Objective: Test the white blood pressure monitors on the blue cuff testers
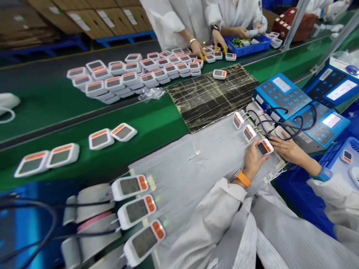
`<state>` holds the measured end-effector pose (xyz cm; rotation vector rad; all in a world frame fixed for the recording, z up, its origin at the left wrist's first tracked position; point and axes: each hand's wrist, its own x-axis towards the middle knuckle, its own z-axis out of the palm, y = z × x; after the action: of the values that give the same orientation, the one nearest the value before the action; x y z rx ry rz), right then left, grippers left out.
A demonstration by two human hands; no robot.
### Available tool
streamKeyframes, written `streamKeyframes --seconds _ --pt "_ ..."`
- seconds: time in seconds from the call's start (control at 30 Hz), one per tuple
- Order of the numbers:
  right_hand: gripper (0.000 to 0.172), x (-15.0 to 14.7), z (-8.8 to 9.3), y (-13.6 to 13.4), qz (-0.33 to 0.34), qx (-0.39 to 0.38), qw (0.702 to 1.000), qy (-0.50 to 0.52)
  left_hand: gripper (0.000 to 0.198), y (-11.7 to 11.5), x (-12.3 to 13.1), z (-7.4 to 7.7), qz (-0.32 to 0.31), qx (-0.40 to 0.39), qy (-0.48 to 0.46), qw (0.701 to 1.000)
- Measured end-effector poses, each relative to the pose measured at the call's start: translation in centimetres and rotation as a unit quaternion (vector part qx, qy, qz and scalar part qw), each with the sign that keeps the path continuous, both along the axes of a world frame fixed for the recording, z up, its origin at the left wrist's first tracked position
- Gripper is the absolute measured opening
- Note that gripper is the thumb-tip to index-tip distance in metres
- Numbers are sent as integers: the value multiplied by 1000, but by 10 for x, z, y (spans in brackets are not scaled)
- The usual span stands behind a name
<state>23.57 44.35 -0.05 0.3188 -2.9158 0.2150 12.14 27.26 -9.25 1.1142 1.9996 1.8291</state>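
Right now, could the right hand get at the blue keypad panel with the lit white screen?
Probably yes: the right hand lies close to the panel, and only thin black cables cross the way, so the fingers could likely pass over them.

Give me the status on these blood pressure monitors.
Done, it seems: the monitors stacked on the far belt and those lying on the near belt. In hand: the left hand and the right hand hold the cuffed monitor near a blue tester. Left: two monitors beside it and three lit monitors at the sheet's edge.
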Motion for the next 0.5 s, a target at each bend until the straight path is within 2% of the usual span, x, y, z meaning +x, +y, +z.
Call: streamKeyframes --seconds 0.07,0.17,0.27,0.33,0.4,0.5 --pt "33 15 6 -15 -70 -15 997 39 93 -11 2 12 -4 -54 9 998" --pt "33 28 20 -48 -173 -28 974 142 77 -40 -15 46 -59 -192 63 978" --pt "33 11 35 -85 -205 -58 948 236 61 -71 -69 96 -130 -375 146 906" --pt "31 -18 40 -108 -172 -104 949 242 54 -92 -120 131 -117 -460 193 859" --pt "28 -59 39 -133 -116 -144 959 215 52 -116 -175 163 -58 -514 216 828" --pt "26 -141 24 -172 -28 -159 977 138 45 -165 -252 192 53 -577 184 794"
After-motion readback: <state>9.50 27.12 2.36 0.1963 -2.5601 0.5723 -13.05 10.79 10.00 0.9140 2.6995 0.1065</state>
